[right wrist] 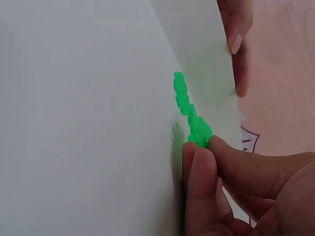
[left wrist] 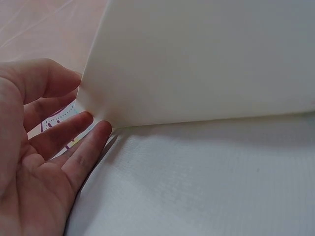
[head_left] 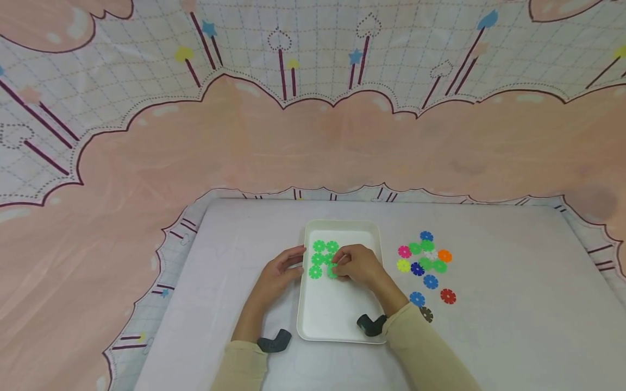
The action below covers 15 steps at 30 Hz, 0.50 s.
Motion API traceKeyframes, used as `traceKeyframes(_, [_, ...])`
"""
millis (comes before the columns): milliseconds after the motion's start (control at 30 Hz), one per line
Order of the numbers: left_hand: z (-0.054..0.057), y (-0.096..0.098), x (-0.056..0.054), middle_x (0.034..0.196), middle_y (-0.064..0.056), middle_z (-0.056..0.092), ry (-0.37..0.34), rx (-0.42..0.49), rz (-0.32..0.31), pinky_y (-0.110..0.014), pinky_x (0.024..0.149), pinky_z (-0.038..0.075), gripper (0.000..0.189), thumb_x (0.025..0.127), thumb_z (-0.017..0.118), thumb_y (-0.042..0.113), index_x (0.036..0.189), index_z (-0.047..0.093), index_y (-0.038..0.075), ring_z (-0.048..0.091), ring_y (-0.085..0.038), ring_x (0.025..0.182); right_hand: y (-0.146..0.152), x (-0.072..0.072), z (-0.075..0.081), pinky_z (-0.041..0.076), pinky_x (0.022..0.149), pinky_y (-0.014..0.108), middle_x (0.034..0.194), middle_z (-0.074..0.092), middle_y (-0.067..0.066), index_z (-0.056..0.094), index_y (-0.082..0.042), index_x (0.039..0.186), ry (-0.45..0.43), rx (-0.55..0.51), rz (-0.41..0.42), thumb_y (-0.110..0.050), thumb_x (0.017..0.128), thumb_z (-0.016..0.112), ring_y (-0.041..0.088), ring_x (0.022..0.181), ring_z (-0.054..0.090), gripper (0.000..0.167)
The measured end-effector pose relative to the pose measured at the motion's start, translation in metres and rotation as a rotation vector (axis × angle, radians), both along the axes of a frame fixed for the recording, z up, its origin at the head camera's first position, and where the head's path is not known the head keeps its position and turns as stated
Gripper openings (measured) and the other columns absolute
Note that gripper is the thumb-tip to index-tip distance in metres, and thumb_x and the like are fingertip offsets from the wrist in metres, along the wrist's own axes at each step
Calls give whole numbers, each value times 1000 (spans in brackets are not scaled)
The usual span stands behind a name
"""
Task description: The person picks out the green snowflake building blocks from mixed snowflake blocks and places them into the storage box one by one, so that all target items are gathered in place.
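Note:
A white rectangular tray [head_left: 337,312] lies on the table with several green notched plastic discs [head_left: 315,271] in its upper left part. My right hand [head_left: 359,265] is over the tray and pinches a green disc [right wrist: 201,133] between thumb and fingers, close to the others. At the tray's left side, my left hand [head_left: 277,276] touches the outer wall with its fingertips, its fingers loosely extended. In the left wrist view those fingers [left wrist: 91,147] rest against the tray wall [left wrist: 197,64] near a corner. The right hand partly hides the discs beside it.
Right of the tray is a loose scatter of similar discs: green [head_left: 439,266], red [head_left: 448,296], orange [head_left: 444,256], yellow [head_left: 403,265], pink [head_left: 404,251], blue [head_left: 431,281] and others. A white cloth covers the table [head_left: 513,304]. A patterned curtain [head_left: 342,146] hangs behind.

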<state>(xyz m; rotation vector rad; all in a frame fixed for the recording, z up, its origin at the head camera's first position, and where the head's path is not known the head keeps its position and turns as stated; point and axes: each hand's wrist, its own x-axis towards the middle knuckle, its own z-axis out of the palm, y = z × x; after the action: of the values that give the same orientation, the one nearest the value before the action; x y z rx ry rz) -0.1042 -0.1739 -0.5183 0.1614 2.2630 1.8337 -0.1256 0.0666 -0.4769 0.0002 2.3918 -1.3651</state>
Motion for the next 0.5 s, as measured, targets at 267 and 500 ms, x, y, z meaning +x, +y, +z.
traceKeyframes(267, [1,0,0,143,0,63,1,-8,0,-50,115,44,48,94,69,12,139,61,24,57,-23,136,2,-1,-1,53,59,22,71,67,4,73,-5,87,-34,-38,-29,-5,81,82,11,59,66,11])
traceKeyframes(500, [0,0,-1,143,-2,62,10,1,-11,-51,116,43,47,95,69,11,140,61,23,56,-23,136,2,-3,-5,53,56,22,66,69,3,72,-5,84,-63,-67,-38,-7,80,85,12,57,68,14])
